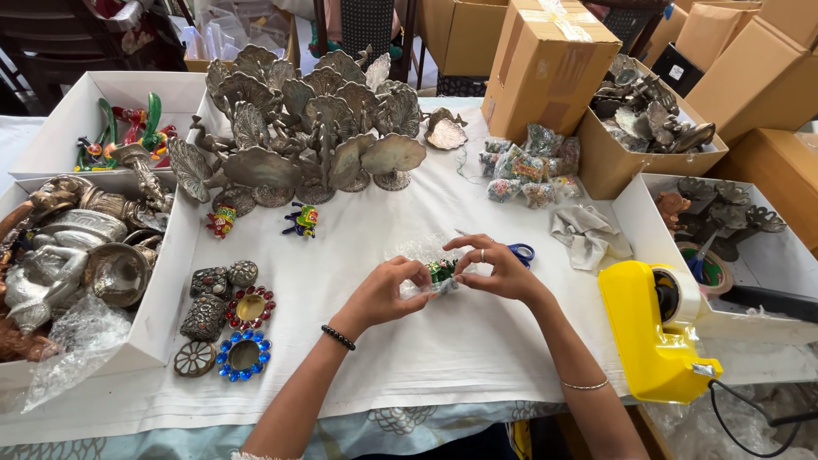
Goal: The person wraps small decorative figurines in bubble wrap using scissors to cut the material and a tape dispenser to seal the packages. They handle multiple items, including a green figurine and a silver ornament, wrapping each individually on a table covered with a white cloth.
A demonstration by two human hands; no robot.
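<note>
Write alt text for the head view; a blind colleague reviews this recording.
Two bare hands, left hand and right hand, hold a small green ornament in bubble wrap over a white cloth. Metal peacock figures stand behind, a yellow tape dispenser to the right.

Bare-armed worker at a craft table: a black beaded bracelet circles the wrist of the left hand (383,294), a thin silver bangle rides the other forearm, and a slim ring bands a finger of the right hand (494,268).
</note>
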